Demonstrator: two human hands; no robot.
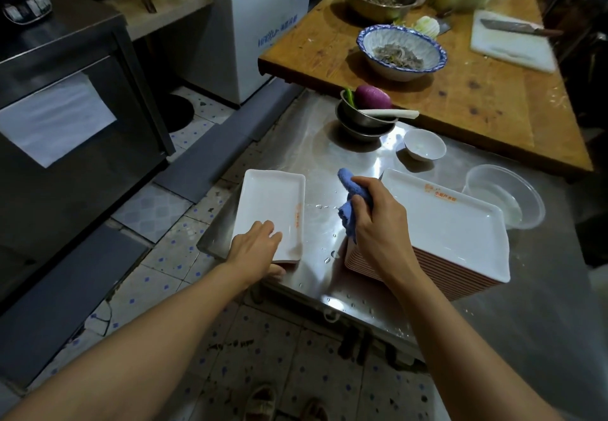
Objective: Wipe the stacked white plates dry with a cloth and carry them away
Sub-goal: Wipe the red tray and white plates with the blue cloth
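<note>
While the left hand (255,249) lies with straight fingers on the near end of a small stack of white rectangular plates (273,210), its thumb tucked beneath the stack's near edge, the right hand (378,223) grips a bunched blue cloth (353,200) above the wet steel between the two stacks. That small stack sits at the left edge of the stainless steel bench (329,144), its near end at the bench's near left corner and its long axis running away from the person, with an orange mark along its right rim. The tall stack of white rectangular plates (441,226) stands toward the near right, its long axis slanting from far left to near right, an orange logo near its far edge, red-striped rims showing down its side. The right wrist crosses its near left corner. Water drops bead on the bench between the stacks. Farther along the bench sit a small white bowl (424,144), nested steel bowls (365,121) holding a purple onion (373,96), and a clear plastic container (506,193) by the right edge. A wooden table (477,91) adjoins the bench's far side.
</note>
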